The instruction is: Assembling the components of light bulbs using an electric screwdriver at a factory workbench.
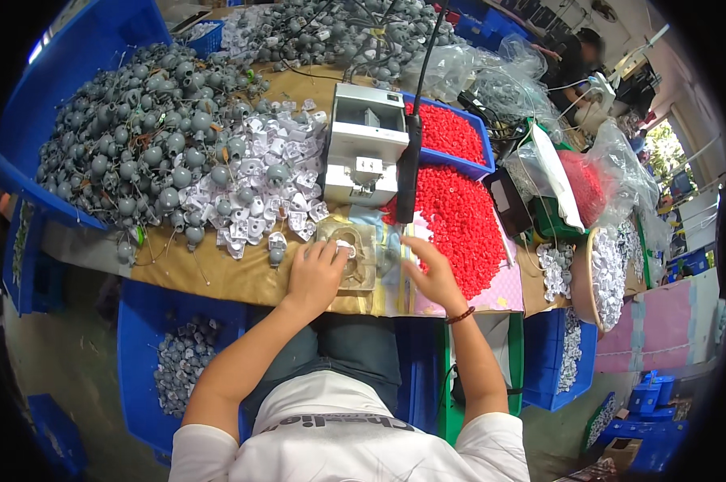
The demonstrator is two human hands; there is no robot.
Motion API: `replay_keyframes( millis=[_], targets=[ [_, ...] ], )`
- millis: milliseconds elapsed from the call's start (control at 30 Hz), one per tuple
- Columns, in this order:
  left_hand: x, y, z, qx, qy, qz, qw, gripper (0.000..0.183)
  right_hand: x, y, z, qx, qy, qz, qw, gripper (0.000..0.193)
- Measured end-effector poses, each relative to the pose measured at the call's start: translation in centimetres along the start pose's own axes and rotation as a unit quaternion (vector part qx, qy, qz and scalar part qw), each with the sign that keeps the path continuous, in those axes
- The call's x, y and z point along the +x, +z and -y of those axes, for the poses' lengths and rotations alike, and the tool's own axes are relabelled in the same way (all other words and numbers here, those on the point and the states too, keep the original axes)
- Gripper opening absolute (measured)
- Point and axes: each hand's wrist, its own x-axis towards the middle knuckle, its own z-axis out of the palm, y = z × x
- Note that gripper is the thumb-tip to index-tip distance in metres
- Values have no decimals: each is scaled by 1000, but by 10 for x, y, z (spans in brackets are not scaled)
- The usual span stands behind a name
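Observation:
My left hand [316, 277] reaches onto a beige fixture block [365, 277] with a shaped hollow, at the table's front edge. Its fingertips are closed at a small white plastic part [347, 246] seated in that hollow; the fingers partly cover it. To the right of the block, my right hand [433, 275] hovers beside a heap of small red plastic pieces [463, 233]. Thumb and fingers stand apart there, and I see nothing between them. Left of my left hand lies a grey bulb-shaped piece [276, 255] with a white part on it.
A grey metal machine [366, 145] with a black bar stands behind the block. Grey bulb-shaped pieces [150, 132] and white parts [254, 173] are heaped at left. A blue tray [491, 161] of red pieces sits behind the heap. A white-filled tub [594, 281] stands at right.

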Motion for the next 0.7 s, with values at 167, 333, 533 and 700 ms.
replay_keyframes(
  millis=[167,333,533,700],
  targets=[
    [2,-3,2,-19,14,-2,1000,46,1,32,9,-106,-32,42,993,51],
    [4,-4,6,-33,20,-2,999,40,12,53,0,-61,14,-103,993,43],
    [8,-6,9,-43,32,-8,999,34,38,50,0,281,110,-125,945,35],
    [8,-5,11,-58,19,2,998,37,48,48,-4,547,186,-99,810,32]
  ],
)
